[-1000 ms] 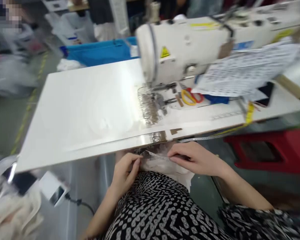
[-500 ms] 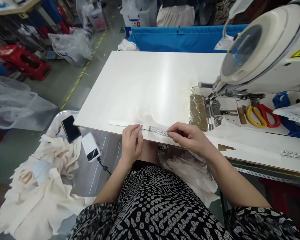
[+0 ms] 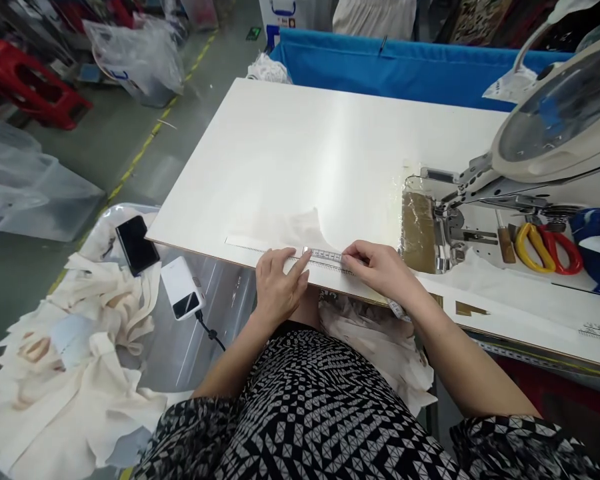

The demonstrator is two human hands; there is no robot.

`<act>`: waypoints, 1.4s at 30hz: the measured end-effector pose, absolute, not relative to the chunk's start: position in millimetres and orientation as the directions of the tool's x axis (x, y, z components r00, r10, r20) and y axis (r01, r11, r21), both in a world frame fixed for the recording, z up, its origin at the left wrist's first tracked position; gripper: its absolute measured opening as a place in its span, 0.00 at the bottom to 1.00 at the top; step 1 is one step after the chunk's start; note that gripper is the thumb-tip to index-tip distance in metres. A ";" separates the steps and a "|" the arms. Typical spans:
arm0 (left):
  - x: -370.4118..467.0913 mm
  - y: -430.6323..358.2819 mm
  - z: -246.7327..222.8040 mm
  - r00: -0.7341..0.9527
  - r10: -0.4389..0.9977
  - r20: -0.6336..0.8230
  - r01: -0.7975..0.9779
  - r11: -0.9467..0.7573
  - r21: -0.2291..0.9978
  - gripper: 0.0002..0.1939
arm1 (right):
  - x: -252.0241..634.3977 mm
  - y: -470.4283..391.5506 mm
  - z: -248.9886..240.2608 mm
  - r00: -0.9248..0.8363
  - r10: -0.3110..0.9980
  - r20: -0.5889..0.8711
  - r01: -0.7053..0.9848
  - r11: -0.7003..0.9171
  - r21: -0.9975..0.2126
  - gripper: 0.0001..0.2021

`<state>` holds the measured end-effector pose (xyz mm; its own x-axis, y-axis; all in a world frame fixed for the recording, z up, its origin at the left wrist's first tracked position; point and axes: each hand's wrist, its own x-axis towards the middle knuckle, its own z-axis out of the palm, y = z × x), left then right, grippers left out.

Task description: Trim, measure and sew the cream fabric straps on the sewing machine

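Glossy smooth white table (image 3: 300,147); thin cream cloth (image 3: 300,230); shiny metal sewing machine (image 3: 555,127).

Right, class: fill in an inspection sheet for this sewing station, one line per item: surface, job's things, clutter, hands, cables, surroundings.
Surface: white table, glossy, mostly bare.
Job's things: measuring tape flat along the near edge, over pale fabric.
Clutter: scissors by the sewing machine.
Hands: left hand and right hand press the tape down.
Cables: black cable from a white device.
Surroundings: phone, cream cloth pile, blue bin, red stool.
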<state>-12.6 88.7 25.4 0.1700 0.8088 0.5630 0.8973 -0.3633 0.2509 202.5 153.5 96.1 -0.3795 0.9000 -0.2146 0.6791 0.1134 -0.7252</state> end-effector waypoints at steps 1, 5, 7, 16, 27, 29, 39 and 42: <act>-11.7 88.6 25.3 0.173 0.808 0.563 0.904 -0.357 0.234 0.19 | 202.3 153.5 96.2 -0.377 0.900 -0.219 0.686 0.112 -0.719 0.11; -9.3 88.5 24.9 0.173 0.817 0.550 0.919 -0.335 0.209 0.18 | 202.5 153.8 94.2 -0.371 0.902 -0.220 0.701 0.117 -0.703 0.12; -8.4 88.6 25.3 0.164 0.826 0.539 0.919 -0.326 0.221 0.19 | 202.8 154.3 92.7 -0.376 0.900 -0.221 0.704 0.123 -0.700 0.12; -10.3 89.7 20.6 0.117 0.874 0.471 0.914 -0.280 0.293 0.19 | 213.7 144.9 94.8 -0.333 0.924 -0.187 0.678 0.097 -0.729 0.13; -17.9 92.7 28.2 0.125 0.821 0.556 0.913 -0.315 0.260 0.15 | 225.0 132.3 80.0 -0.236 0.964 -0.123 0.800 0.121 -0.588 0.05; -19.6 93.5 27.4 0.123 0.822 0.556 0.911 -0.316 0.265 0.15 | 221.8 133.4 78.7 -0.259 0.958 -0.126 0.818 0.149 -0.555 0.05; -26.6 96.8 43.8 0.115 0.832 0.543 0.884 -0.335 0.326 0.20 | 212.8 138.0 73.0 -0.323 0.939 -0.116 0.814 0.213 -0.541 0.05; -1.3 97.3 63.7 0.231 0.703 0.673 0.781 -0.547 0.303 0.26 | 207.4 139.5 74.8 -0.320 0.939 -0.129 0.825 0.209 -0.524 0.04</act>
<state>-1.3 97.3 63.7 0.2310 0.7031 0.6725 0.7806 -0.5466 0.3033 207.4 139.5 74.8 -0.3201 0.9386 -0.1289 0.8253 0.2094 -0.5244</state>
